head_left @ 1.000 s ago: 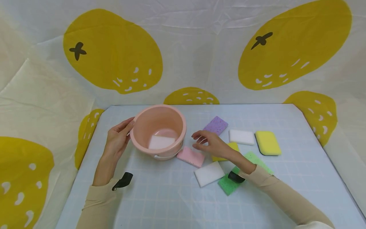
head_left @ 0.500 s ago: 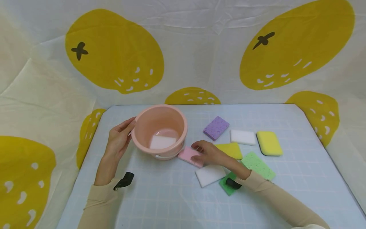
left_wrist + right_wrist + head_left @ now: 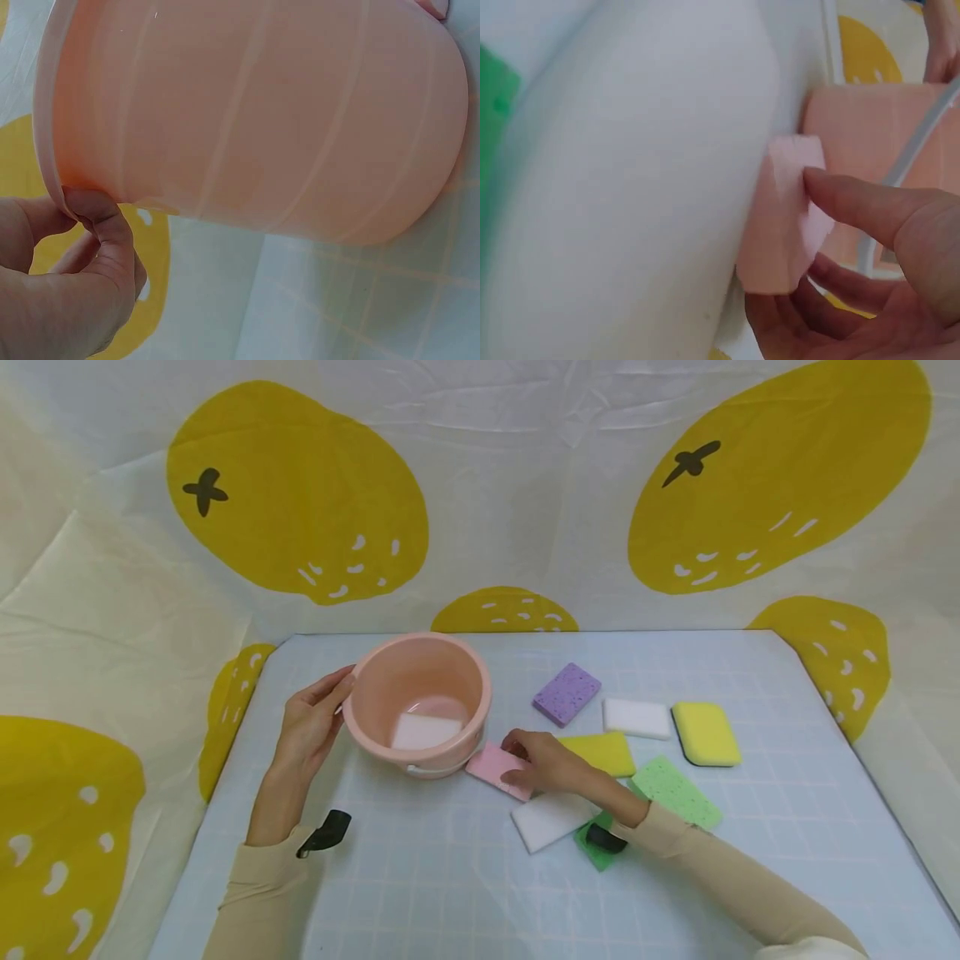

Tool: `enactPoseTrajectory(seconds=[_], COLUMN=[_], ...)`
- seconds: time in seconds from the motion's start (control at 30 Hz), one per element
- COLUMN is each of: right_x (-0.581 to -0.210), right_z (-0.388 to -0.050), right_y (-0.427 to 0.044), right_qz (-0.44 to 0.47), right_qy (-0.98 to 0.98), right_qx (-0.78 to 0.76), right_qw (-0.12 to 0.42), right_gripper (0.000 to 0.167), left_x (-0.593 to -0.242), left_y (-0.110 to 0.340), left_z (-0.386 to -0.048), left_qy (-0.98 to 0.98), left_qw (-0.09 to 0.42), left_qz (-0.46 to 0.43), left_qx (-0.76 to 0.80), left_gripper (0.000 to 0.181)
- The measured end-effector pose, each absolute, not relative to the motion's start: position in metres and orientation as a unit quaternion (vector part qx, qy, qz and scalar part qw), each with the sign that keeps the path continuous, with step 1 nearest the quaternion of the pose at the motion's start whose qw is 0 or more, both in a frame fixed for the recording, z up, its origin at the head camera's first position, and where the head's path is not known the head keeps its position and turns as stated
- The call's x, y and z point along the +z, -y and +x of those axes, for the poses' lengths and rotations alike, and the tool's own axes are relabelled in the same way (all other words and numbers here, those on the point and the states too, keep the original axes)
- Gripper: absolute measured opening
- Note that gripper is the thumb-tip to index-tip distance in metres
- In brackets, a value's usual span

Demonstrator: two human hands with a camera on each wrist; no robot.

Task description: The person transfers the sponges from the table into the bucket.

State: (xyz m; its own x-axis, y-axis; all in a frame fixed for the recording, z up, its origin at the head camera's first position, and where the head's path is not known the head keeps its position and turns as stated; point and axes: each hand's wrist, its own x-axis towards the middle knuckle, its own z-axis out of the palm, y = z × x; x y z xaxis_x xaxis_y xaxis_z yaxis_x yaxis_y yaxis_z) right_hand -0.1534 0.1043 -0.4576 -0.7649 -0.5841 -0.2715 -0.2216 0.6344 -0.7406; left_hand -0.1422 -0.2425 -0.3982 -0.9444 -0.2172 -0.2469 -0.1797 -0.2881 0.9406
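Note:
A pink bucket (image 3: 416,693) with a white handle (image 3: 442,770) stands on the table, and a white sponge (image 3: 426,732) lies on its bottom. My left hand (image 3: 309,727) pinches the bucket's rim at its left side; the left wrist view shows thumb and fingers on the rim (image 3: 46,150). My right hand (image 3: 551,764) pinches a pink sponge (image 3: 495,768) just to the right of the bucket. In the right wrist view the thumb presses one face of the pink sponge (image 3: 780,225), with fingers on the other side.
Right of the bucket lie a purple sponge (image 3: 567,694), white sponges (image 3: 637,718) (image 3: 551,822), a yellow sponge (image 3: 603,752), a dark-backed yellow sponge (image 3: 706,733), a light green sponge (image 3: 675,793) and a green one partly under the right wrist. A fruit-patterned cloth hangs behind the table (image 3: 420,877).
The right hand has come down and toward the front onto the pink sponge and now pinches it. The left hand stays on the bucket's rim.

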Motion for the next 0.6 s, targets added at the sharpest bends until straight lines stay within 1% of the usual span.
enactPoseTrajectory(seconds=[0.1,0.2,0.33,0.6], right_x=[-0.456,-0.453,-0.449,-0.442], right_z=[-0.16,-0.167,-0.173,-0.181], right_y=[-0.108,-0.114,-0.122,-0.135], right_qz=[-0.249,-0.259,-0.243,-0.218], right_qy=[-0.86,-0.852,-0.85,-0.866], right_qx=[-0.362,-0.366,-0.368,-0.357], right_qw=[0.258,0.269,0.287,0.274], right_gripper=[0.031,0.028,0.029,0.031], left_x=[-0.397,-0.397,-0.397,-0.396], left_y=[0.243,0.243,0.243,0.242], left_z=[-0.141,-0.141,-0.141,-0.141], left_qy=[0.598,0.599,0.601,0.613], left_qw=[0.011,0.011,0.01,0.009], left_qz=[0.165,0.166,0.17,0.179], left_qx=[-0.784,-0.783,-0.781,-0.769], left_gripper=[0.051,0.051,0.054,0.056])
